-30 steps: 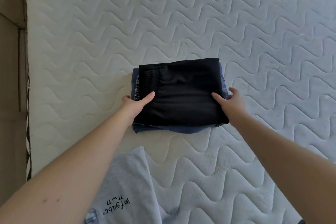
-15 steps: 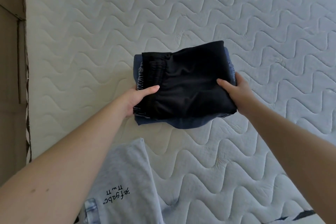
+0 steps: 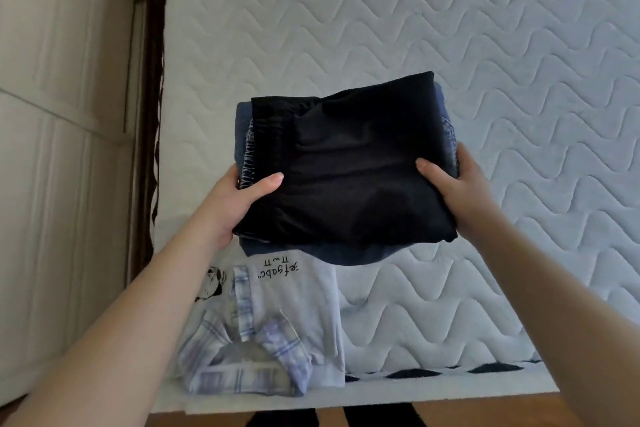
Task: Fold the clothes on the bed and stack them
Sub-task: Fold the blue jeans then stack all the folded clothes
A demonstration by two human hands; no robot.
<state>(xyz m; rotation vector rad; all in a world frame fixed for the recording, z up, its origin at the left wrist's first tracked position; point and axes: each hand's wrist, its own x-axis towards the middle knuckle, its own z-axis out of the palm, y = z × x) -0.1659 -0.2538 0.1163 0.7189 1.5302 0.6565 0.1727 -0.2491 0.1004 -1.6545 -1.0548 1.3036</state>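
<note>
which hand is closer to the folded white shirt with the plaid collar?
Left. The left hand holds the dark stack right above the white shirt; the right hand is up and off to its right.

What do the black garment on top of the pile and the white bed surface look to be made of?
Black folded garment: a smooth, matte woven or knit fabric, probably synthetic or cotton; it drapes softly with a gathered waistband. White quilted mattress surface: padded textile, stitched in wavy lines.

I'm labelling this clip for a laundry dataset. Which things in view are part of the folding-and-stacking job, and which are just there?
Part of the job:
- folded black garment, top of the held pile
- folded blue garment beneath it
- left hand and right hand, gripping the pile
- folded white shirt with plaid collar
- mattress

Just there:
- panelled wall
- wooden floor
</note>
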